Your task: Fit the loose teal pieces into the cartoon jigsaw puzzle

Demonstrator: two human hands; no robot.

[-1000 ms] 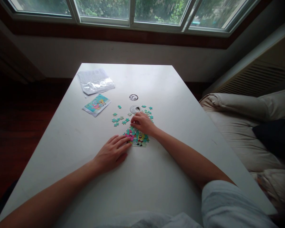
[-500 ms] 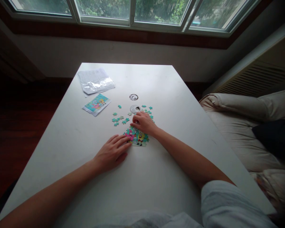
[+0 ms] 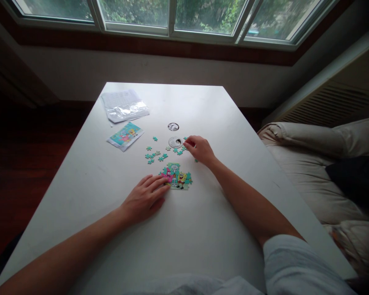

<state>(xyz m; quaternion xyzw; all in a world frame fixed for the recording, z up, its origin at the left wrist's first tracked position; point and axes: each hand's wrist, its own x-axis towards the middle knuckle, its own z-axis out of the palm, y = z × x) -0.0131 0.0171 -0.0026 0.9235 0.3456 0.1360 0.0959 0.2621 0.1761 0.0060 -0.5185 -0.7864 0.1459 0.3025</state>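
Note:
A partly joined jigsaw puzzle [image 3: 174, 172] with cartoon figures lies flat on the white table [image 3: 184, 229]. My left hand [image 3: 146, 192] rests palm down, its fingers stretched out over the puzzle's left edge. Beyond the puzzle's right side, my right hand [image 3: 200, 150] is over loose pieces near a round metal-rimmed fitting [image 3: 175, 142]. Its thumb and index finger are pinched together; whatever may be between them is too small to make out. Loose teal puzzle pieces [image 3: 160, 158] are scattered left of and below the fitting, and my right hand covers some others.
A picture card [image 3: 126, 136] of the same cartoon lies left of the pieces. Behind it are a clear plastic bag and papers [image 3: 124, 105]. A second round fitting [image 3: 173, 126] sits farther back. A beige sofa [image 3: 298, 172] stands along the right side.
My right hand has moved from the puzzle's top edge to the right and away from me, over the loose pieces. The puzzle's upper part now shows. My left hand stays put.

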